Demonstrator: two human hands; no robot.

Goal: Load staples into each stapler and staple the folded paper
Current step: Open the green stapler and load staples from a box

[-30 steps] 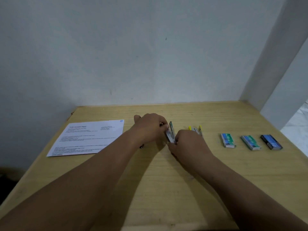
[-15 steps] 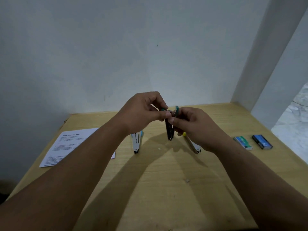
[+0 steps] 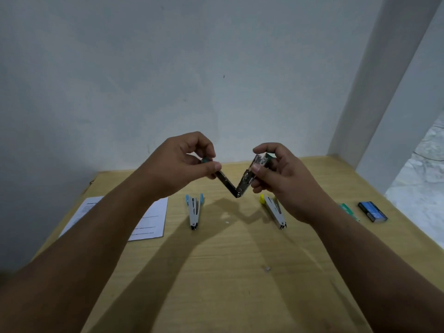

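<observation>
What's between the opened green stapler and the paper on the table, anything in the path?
Only the left forearm: it crosses over the paper. Both hands hold the green stapler in the air; the blue stapler lies just right of the paper.

No legible text anywhere.

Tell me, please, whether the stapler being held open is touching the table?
Apart. The head view shows the green stapler gripped by the left hand and right hand, its hinge raised clear of the table, with its shadow cast below.
</observation>
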